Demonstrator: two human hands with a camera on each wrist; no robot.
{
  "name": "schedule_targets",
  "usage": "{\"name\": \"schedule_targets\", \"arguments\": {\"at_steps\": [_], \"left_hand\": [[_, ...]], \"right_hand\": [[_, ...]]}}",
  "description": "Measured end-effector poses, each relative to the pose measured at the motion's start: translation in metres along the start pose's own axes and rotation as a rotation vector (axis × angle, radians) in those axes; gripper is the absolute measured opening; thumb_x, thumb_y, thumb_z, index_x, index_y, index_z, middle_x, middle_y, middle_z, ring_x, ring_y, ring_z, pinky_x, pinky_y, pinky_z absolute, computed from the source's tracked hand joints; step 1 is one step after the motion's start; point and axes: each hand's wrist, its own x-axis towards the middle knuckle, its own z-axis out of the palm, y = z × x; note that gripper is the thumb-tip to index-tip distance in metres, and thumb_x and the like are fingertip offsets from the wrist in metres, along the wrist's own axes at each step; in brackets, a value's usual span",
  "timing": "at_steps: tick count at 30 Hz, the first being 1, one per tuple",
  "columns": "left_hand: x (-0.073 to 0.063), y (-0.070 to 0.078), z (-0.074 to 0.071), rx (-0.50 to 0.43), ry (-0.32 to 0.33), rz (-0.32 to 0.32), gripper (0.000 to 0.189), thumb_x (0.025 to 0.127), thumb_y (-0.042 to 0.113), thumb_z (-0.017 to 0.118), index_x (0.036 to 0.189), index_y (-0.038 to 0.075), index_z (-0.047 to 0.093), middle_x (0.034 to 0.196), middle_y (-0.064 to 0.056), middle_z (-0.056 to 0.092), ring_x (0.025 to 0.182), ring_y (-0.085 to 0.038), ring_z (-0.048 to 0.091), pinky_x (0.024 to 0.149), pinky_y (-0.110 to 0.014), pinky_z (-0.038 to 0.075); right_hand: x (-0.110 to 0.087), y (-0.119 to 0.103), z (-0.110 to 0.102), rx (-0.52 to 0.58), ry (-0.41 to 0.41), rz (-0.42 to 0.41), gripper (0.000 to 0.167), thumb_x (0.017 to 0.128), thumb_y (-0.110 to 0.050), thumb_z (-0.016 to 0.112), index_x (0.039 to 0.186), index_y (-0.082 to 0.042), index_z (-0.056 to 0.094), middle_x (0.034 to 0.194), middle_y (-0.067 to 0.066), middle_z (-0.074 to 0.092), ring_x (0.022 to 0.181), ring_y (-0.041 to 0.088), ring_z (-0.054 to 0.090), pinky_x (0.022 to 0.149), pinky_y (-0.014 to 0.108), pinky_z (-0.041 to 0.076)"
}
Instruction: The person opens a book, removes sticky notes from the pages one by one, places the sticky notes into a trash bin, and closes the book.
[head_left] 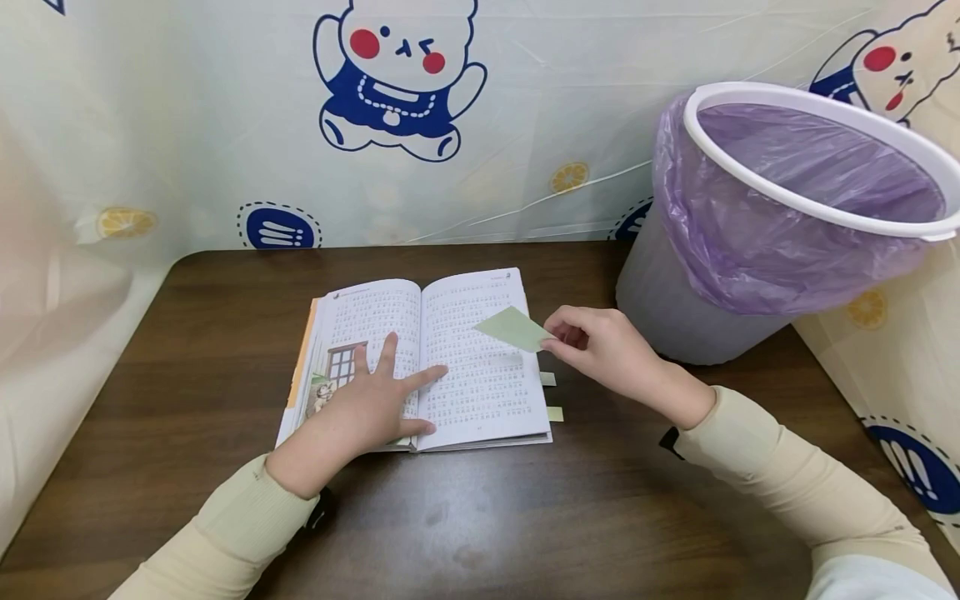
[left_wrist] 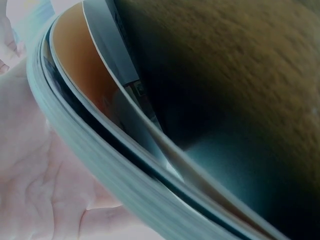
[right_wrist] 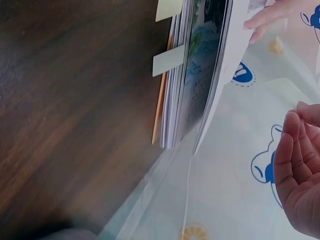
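An open book (head_left: 487,400) with printed text and a coloured picture on its left page lies on the table. My left hand (head_left: 367,408) rests spread across the left page and the centre fold, holding the pages flat. In the left wrist view, curved page edges (left_wrist: 100,150) pass in front of the palm (left_wrist: 45,170). Between thumb and fingers my right hand (head_left: 603,346) pinches a light green sticky note (head_left: 513,327) by its corner, over the right page's outer edge. Two pale green tabs (right_wrist: 168,61) stick out from the book's side below it.
A grey bin (head_left: 675,292) lined with a purple bag (head_left: 720,250) stands at the back right, under a white rim ring (head_left: 795,196). Behind the brown table (head_left: 480,517) hangs a pale curtain (head_left: 540,100) with cartoon prints.
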Motion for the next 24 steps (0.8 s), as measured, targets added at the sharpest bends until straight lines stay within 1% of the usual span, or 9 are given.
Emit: {"name": "schedule_targets", "arguments": {"at_steps": [6, 10, 15, 20, 24], "left_hand": [[-0.001, 0.0, 0.001, -0.001, 0.002, 0.003, 0.076, 0.089, 0.054, 0.075, 0.156, 0.033, 0.046, 0.162, -0.039, 0.007, 0.135, -0.076, 0.012, 0.068, -0.062, 0.057], [-0.002, 0.0, 0.0, -0.001, 0.008, 0.002, 0.076, 0.089, 0.054, 0.076, 0.156, 0.032, 0.046, 0.162, -0.039, 0.007, 0.135, -0.076, 0.013, 0.068, -0.062, 0.057], [-0.002, 0.0, 0.0, 0.01, 0.008, 0.0, 0.076, 0.089, 0.054, 0.076, 0.156, 0.032, 0.046, 0.162, -0.039, 0.008, 0.135, -0.076, 0.014, 0.068, -0.063, 0.057], [-0.001, -0.001, 0.001, 0.008, 0.01, 0.001, 0.077, 0.089, 0.054, 0.076, 0.156, 0.032, 0.046, 0.162, -0.039, 0.007, 0.135, -0.075, 0.013, 0.07, -0.064, 0.057], [0.0, -0.001, 0.001, 0.008, 0.008, -0.003, 0.077, 0.089, 0.054, 0.076, 0.156, 0.032, 0.046, 0.163, -0.038, 0.007, 0.136, -0.075, 0.012, 0.071, -0.065, 0.056]], "right_hand": [[-0.001, 0.001, -0.009, -0.008, 0.028, 0.012, 0.014, 0.086, -0.004, 0.083, 0.094, -0.006, 0.071, 0.077, -0.001, 0.068, 0.066, 0.011, 0.058, 0.061, 0.032, 0.053], [-0.002, 0.0, -0.017, -0.027, 0.064, 0.011, 0.017, 0.083, -0.003, 0.085, 0.094, -0.006, 0.072, 0.077, 0.0, 0.069, 0.066, 0.011, 0.059, 0.061, 0.031, 0.053], [0.001, -0.001, -0.026, -0.052, 0.1, 0.001, 0.016, 0.083, -0.002, 0.084, 0.093, -0.006, 0.072, 0.077, 0.0, 0.069, 0.066, 0.011, 0.06, 0.061, 0.03, 0.053], [0.007, -0.005, -0.038, -0.079, 0.134, -0.022, 0.015, 0.084, -0.001, 0.084, 0.092, -0.006, 0.072, 0.076, -0.001, 0.069, 0.064, 0.009, 0.06, 0.06, 0.026, 0.051], [0.01, -0.01, -0.05, -0.086, 0.182, -0.045, 0.015, 0.084, 0.0, 0.083, 0.091, -0.006, 0.072, 0.076, 0.0, 0.07, 0.064, 0.009, 0.062, 0.062, 0.019, 0.049]]}}
